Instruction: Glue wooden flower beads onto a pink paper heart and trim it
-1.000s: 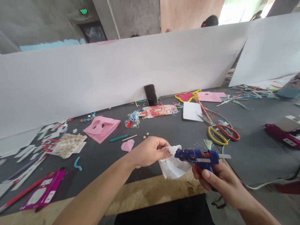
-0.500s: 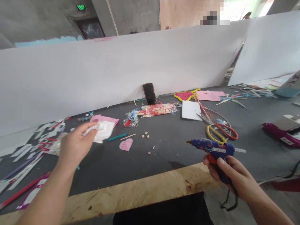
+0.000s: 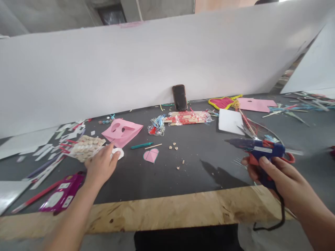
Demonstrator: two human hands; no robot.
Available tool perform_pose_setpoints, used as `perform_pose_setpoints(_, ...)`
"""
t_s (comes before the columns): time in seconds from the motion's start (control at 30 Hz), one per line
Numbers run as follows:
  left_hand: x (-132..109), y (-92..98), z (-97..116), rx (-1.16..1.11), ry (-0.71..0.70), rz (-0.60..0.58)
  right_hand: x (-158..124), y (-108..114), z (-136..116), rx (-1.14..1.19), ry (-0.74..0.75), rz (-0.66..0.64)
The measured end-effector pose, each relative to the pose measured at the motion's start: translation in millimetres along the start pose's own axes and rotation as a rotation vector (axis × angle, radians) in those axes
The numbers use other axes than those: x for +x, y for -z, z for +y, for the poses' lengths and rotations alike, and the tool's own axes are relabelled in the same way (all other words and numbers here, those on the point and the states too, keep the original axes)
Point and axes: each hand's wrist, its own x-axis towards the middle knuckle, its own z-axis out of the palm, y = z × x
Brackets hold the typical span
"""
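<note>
Gripping one glue gun [image 3: 267,150], right hand [image 3: 282,177] fingers shut; left hand [image 3: 101,166] fingers spread, perhaps touching one tissue [image 3: 118,153].

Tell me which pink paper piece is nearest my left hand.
The pink sheet with two eye-shaped holes, right by the left hand; the pink heart lies farther right, the far pink sheet farther still.

Your right hand [image 3: 281,177] hides the handle of the glue gun [image 3: 267,151], and the gun's tip is a blur. Left of that grip, the tiny tan bits [image 3: 178,167] are too small to tell. Your left hand [image 3: 101,166] covers part of a white thing [image 3: 119,152].
</note>
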Motion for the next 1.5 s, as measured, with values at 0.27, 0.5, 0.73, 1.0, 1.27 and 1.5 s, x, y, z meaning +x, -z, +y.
perform_pose_setpoints(0.27,-5.0,25.6,98.7,-0.310,-0.192,0.171,44.9,-52.2,-14.8,-0.069,0.085,-0.197)
perform_pose_setpoints(0.5,-3.0,8.5,187.9,-0.535,-0.538,-0.266,60.6,-69.6,6.2,0.000,-0.009,-0.191)
perform_pose_setpoints(0.73,16.0,0.3,193.8,-0.518,-0.755,-0.421,60.0,-66.2,8.9,-0.024,0.008,-0.223)
perform_pose_setpoints(1.0,15.4,0.8,193.2,-0.532,-0.793,-0.402,60.0,-66.4,9.9,-0.070,0.018,-0.220)
perform_pose_setpoints(1.27,-5.9,16.2,182.2,-1.022,-0.232,-0.311,50.9,-70.5,0.0,0.001,0.018,-0.214)
perform_pose_setpoints(1.5,-21.8,8.6,176.7,-1.672,0.245,-0.442,17.0,-98.3,-16.0,0.241,0.043,-0.370)
